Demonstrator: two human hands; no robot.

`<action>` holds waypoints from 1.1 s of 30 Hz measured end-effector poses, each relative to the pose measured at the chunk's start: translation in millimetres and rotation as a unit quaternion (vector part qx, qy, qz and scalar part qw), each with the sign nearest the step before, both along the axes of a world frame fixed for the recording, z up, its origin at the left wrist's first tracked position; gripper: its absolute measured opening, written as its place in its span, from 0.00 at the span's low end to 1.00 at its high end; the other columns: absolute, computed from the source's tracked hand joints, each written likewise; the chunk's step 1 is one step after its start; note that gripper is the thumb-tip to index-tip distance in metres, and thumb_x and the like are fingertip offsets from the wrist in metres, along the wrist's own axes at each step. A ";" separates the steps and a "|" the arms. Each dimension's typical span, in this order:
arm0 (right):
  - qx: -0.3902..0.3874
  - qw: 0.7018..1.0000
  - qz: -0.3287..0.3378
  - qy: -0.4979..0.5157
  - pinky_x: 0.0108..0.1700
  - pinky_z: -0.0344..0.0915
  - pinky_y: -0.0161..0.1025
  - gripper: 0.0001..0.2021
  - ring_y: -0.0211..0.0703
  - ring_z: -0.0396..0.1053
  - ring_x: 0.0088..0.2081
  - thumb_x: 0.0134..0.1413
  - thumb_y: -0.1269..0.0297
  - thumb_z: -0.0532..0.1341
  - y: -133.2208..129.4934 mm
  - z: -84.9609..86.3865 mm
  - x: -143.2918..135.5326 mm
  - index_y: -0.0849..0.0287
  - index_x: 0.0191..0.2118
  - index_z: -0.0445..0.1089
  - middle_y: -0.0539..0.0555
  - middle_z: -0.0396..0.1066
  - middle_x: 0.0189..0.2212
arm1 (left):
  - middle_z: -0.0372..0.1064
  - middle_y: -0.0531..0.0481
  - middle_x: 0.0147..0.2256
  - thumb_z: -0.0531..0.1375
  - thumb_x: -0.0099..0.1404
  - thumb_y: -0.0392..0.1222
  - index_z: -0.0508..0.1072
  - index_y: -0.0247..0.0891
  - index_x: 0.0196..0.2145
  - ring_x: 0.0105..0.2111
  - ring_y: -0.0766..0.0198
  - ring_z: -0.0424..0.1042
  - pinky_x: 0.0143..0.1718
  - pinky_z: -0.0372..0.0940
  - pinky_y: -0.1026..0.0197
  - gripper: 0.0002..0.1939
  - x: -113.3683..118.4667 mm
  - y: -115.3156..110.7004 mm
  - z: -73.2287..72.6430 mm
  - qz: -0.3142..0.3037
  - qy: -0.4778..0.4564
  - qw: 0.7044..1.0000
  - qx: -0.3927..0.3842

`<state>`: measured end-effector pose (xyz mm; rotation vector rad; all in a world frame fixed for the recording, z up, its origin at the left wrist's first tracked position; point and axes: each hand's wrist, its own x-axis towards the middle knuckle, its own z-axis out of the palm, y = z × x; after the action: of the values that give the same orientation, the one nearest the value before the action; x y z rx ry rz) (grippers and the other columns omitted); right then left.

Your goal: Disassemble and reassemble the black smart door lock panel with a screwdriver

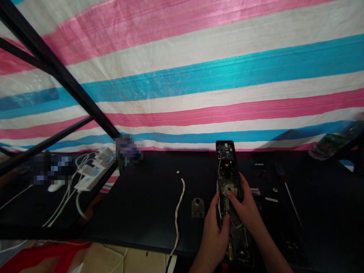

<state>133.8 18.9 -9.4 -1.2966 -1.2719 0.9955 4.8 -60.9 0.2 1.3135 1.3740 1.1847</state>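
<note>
A long black device housing (226, 167) stands out from the dark table, its inside showing a blue circuit board, thin wires and a round metal part (229, 188). My left hand (214, 231) grips the housing's left edge, its thumb over the lower middle. My right hand (244, 206) holds the right edge, with the thumb pressed on the inside beside the round part. A small square metal plate (198, 208) with a hole lies left of my left hand. Below the hands, a brass-coloured part (230, 249) shows among dark pieces.
A white cable (177, 216) runs across the table on the left. To the right lie a screwdriver (290, 197), a white strip (271, 200) and small parts. A power strip (92, 176) sits at the far left by a black metal frame (74, 91); a bottle (327, 146) leans at the right.
</note>
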 end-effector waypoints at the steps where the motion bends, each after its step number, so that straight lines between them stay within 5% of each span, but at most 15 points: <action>1: 0.006 1.000 -0.002 -0.007 0.70 0.51 0.59 0.41 0.57 0.57 0.69 0.58 0.51 0.63 -5.2 -2.2 -0.6 0.55 0.72 0.48 0.62 0.56 0.69 | 0.57 0.40 0.69 0.55 0.72 0.42 0.58 0.39 0.69 0.69 0.53 0.57 0.70 0.51 0.48 0.30 0.0 0.4 0.0 -0.002 0.001 1.000 0.002; 5: 0.011 1.000 0.015 -0.018 0.72 0.46 0.58 0.39 0.54 0.50 0.72 0.62 0.54 0.61 -28.0 -6.9 3.7 0.53 0.73 0.45 0.60 0.50 0.72 | 0.58 0.40 0.69 0.54 0.73 0.43 0.58 0.40 0.69 0.69 0.53 0.58 0.70 0.52 0.47 0.28 -0.5 2.4 -3.1 -0.002 0.012 1.000 0.013; 9: -0.001 1.000 0.015 -0.011 0.67 0.60 0.56 0.30 0.52 0.61 0.67 0.65 0.56 0.59 -45.6 8.0 18.8 0.51 0.69 0.55 0.60 0.59 0.68 | 0.58 0.42 0.69 0.54 0.74 0.45 0.56 0.43 0.69 0.68 0.53 0.59 0.69 0.53 0.46 0.28 -0.9 5.0 -7.1 -0.002 0.009 1.000 0.014; 12: 0.025 0.999 -0.008 -0.033 0.60 0.69 0.52 0.18 0.51 0.67 0.61 0.67 0.58 0.56 -55.5 28.2 31.0 0.50 0.60 0.67 0.59 0.65 0.62 | 0.58 0.42 0.69 0.54 0.75 0.46 0.54 0.44 0.70 0.68 0.53 0.59 0.69 0.53 0.46 0.29 -0.7 6.0 -8.3 -0.012 0.005 1.000 0.014; 15: 0.059 0.990 0.008 -0.130 0.64 0.64 0.54 0.10 0.53 0.64 0.63 0.65 0.63 0.57 -65.2 39.2 38.4 0.51 0.47 0.74 0.59 0.66 0.61 | 0.57 0.42 0.69 0.53 0.75 0.45 0.55 0.43 0.69 0.69 0.53 0.57 0.70 0.52 0.46 0.28 -0.6 6.3 -8.9 -0.008 0.006 1.000 0.020; 19: 0.067 0.968 0.052 -0.236 0.67 0.60 0.58 0.11 0.56 0.61 0.66 0.61 0.68 0.60 -78.2 31.0 37.4 0.52 0.46 0.75 0.60 0.62 0.64 | 0.57 0.42 0.69 0.52 0.75 0.43 0.56 0.43 0.69 0.69 0.53 0.57 0.70 0.52 0.46 0.27 -1.1 6.7 -9.4 -0.001 0.014 1.000 0.022; 25: 0.078 0.960 0.067 -0.262 0.65 0.62 0.57 0.09 0.56 0.61 0.66 0.60 0.71 0.59 -88.4 23.2 28.8 0.54 0.43 0.75 0.61 0.59 0.65 | 0.57 0.43 0.69 0.52 0.74 0.42 0.56 0.44 0.69 0.69 0.54 0.57 0.70 0.52 0.46 0.28 -1.9 8.0 -10.6 -0.007 0.018 0.999 0.034; 33: 0.093 0.950 -0.074 -0.290 0.55 0.70 0.51 0.09 0.51 0.73 0.50 0.64 0.65 0.58 -55.2 45.0 87.5 0.55 0.45 0.74 0.60 0.73 0.48 | 0.57 0.43 0.69 0.52 0.75 0.44 0.56 0.45 0.70 0.69 0.53 0.57 0.70 0.51 0.46 0.28 -1.7 7.6 -14.0 -0.004 0.012 0.999 0.035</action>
<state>221.3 -36.4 35.6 -1.5660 -1.6308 0.3766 3.0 -53.3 -13.7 1.3858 1.3543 1.2244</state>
